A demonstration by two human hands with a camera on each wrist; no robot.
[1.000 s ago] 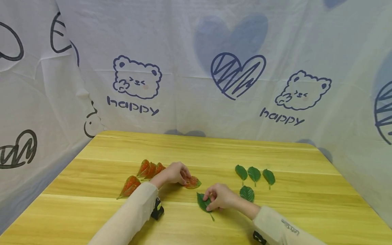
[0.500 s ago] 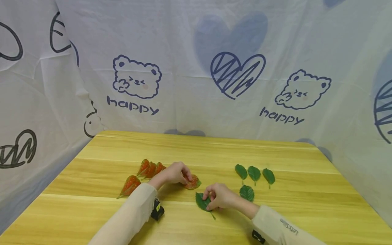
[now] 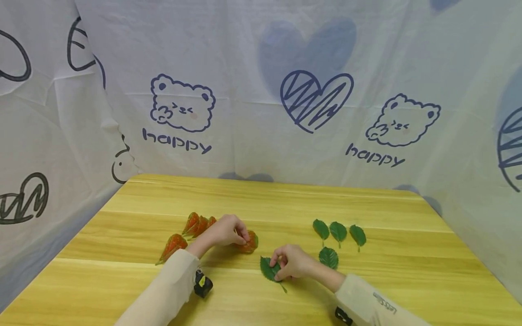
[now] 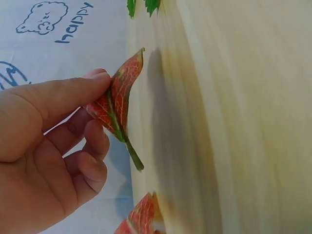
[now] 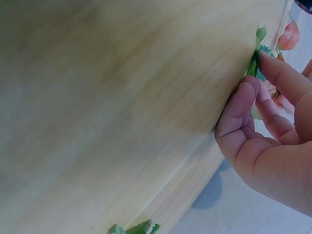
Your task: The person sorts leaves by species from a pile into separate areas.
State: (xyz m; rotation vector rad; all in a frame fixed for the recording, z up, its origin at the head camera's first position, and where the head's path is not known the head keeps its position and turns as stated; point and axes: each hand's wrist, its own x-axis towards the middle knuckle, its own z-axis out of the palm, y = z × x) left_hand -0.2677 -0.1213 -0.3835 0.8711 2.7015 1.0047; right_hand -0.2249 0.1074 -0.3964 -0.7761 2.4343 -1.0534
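My left hand [image 3: 228,230] pinches a red leaf [image 3: 251,243] with green edges near the table's middle. In the left wrist view, thumb and fingers grip the red leaf [image 4: 123,90] at one side, its stem hanging free and a shadow falling on the wood. Nearer the front, my right hand [image 3: 295,261] pinches a toothed green leaf [image 3: 267,269] between thumb and fingers, stem pointing toward the front. The right wrist view shows that green leaf [image 5: 253,63] edge-on at the fingertips.
On the wooden table [image 3: 367,290], several red leaves lie left of my left hand, one red leaf [image 3: 174,246] apart from an overlapping group [image 3: 199,225]. Three green leaves form a row at the right, with another green leaf [image 3: 328,257] below. A printed cloth [image 3: 253,145] hangs behind.
My left hand has shifted left with the red leaf, which now stands more raised and turned. The right hand and its green leaf have barely moved.
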